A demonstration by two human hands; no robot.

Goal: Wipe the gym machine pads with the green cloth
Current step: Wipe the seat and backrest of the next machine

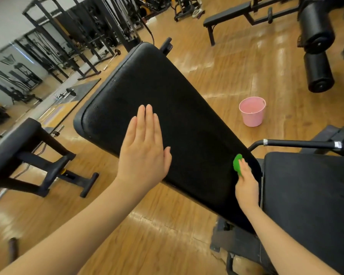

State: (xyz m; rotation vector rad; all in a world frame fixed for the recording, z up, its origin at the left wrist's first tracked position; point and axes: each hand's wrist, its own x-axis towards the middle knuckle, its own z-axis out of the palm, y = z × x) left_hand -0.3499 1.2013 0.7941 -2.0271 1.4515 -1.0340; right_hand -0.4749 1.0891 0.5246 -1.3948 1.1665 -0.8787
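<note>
At the lower right end of the slanted back pad point(157, 108) my right hand point(246, 187) grips the bunched green cloth point(237, 162), pressing it against the pad's edge beside the seat pad point(310, 195); I judge that corner is the part being wiped; my left hand point(144, 149) lies flat, fingers straight and holding nothing, on the pad's middle, probably to steady it; a pink bucket point(252, 113) stands on the floor nearby, likely for rinsing; I can read no brand or writing anywhere.

head view, tilted, looking down close over black pad point(157, 116), gym floor beyond
</note>
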